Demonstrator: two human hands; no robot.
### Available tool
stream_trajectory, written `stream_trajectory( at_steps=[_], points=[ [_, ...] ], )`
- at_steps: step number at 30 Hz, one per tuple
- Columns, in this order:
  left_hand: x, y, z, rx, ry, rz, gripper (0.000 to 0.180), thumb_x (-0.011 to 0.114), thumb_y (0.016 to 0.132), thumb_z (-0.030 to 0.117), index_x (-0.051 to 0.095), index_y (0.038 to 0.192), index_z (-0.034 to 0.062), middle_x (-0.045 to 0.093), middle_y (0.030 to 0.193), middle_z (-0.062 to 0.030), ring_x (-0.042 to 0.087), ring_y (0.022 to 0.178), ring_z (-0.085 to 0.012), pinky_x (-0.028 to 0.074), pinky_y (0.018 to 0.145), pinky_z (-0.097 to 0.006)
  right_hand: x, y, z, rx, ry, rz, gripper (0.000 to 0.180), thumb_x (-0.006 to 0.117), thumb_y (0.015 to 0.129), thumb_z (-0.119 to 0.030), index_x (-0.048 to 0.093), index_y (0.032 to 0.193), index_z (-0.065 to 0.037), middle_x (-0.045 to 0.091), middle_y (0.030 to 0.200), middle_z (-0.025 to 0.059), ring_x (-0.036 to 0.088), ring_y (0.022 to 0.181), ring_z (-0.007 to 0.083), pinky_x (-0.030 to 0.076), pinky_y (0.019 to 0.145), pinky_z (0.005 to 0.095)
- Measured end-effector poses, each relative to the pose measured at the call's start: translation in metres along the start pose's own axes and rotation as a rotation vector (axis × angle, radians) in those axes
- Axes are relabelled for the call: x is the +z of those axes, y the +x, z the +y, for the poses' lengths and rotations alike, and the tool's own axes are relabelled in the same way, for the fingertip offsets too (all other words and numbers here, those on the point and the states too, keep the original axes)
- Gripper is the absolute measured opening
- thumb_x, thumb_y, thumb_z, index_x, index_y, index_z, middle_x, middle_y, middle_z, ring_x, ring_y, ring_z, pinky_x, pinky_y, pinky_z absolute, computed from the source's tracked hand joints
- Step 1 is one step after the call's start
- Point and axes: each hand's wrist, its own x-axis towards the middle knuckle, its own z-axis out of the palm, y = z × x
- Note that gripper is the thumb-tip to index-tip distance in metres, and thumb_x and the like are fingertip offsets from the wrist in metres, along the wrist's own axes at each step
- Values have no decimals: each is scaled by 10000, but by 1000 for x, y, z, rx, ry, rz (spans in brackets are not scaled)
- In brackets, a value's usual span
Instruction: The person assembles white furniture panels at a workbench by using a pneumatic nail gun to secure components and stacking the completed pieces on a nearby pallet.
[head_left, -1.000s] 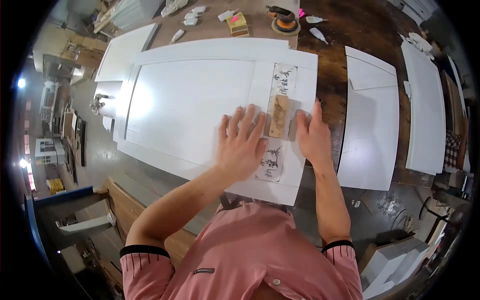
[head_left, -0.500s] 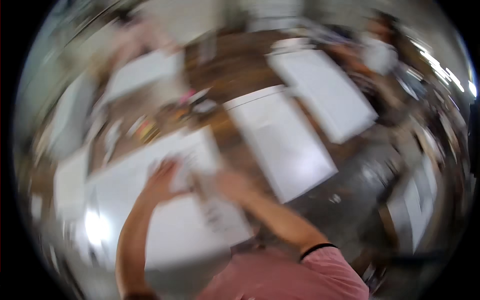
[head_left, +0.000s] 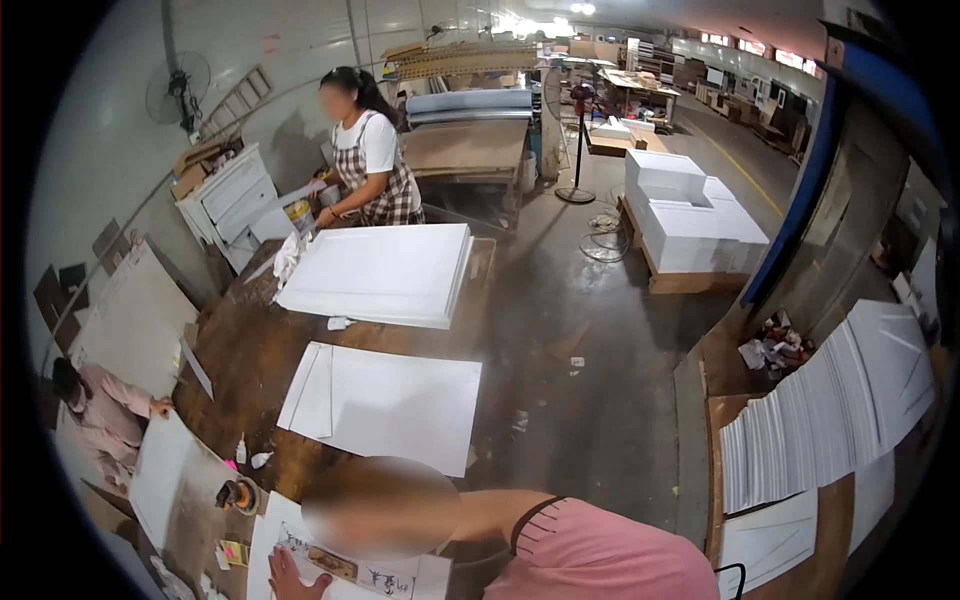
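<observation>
My left hand (head_left: 295,577) lies at the lower edge with its fingers spread flat on a white panel (head_left: 258,560). Beside its fingertips is a strip (head_left: 380,580) with black brush-style characters and a brown rectangular picture (head_left: 333,563). My right forearm (head_left: 495,513), below a pink sleeve, reaches left over the panel. A blurred patch hides the right hand, so neither its fingers nor anything in them can be made out. An orange-and-black tool (head_left: 238,495) stands just beyond the panel, near a small white bottle (head_left: 241,449).
A loose white panel (head_left: 400,400) and a panel stack (head_left: 380,275) lie across the brown table (head_left: 230,345). One person (head_left: 375,160) works at the far end, another (head_left: 110,410) at left. Leaning white panels (head_left: 820,410) stand right; white boxes (head_left: 690,210) sit beyond.
The view has swung up and to the right, and the blur of motion is gone. Both hands appear lower in the picture; the left still rests on the panel.
</observation>
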Motion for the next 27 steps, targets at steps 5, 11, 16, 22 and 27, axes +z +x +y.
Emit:
stream_trajectory(
  at_steps=[5,11,16,22,27],
  points=[
    [38,-3,-19,7,-59,204,1081,678,873,663,286,1571,-63,286,1633,-281,246,1515,-454,218,1246,-532,-6,-13,-11,5,-41,64,681,433,1051,-458,334,1531,14,703,976,272,690,896,448,556,767,544],
    [66,-15,-4,-78,-177,306,857,559,998,564,310,1587,-6,246,1685,-169,168,1567,-322,57,1269,-524,-1,-15,-5,31,-84,90,661,408,1064,-465,352,1529,1,714,1028,267,698,934,451,566,789,541],
    [62,-23,4,-67,-159,330,823,582,994,533,336,1583,13,285,1669,-171,207,1555,-333,102,1257,-552,-2,-22,-11,27,-15,117,626,433,1045,-455,427,1465,10,710,1019,289,696,928,469,568,776,554],
    [53,-18,11,-51,-144,340,827,611,977,529,356,1576,20,319,1655,-169,230,1550,-342,142,1231,-622,-4,-11,-8,66,-27,89,622,432,1050,-450,394,1487,-10,716,948,258,701,878,451,566,749,549],
    [62,-5,-24,-30,-163,164,1004,596,939,637,179,1637,46,156,1717,-141,71,1590,-321,54,1241,-638,-10,-12,-15,54,-54,92,626,417,1058,-452,358,1517,-31,713,943,245,698,850,438,556,746,537]
  ],
)
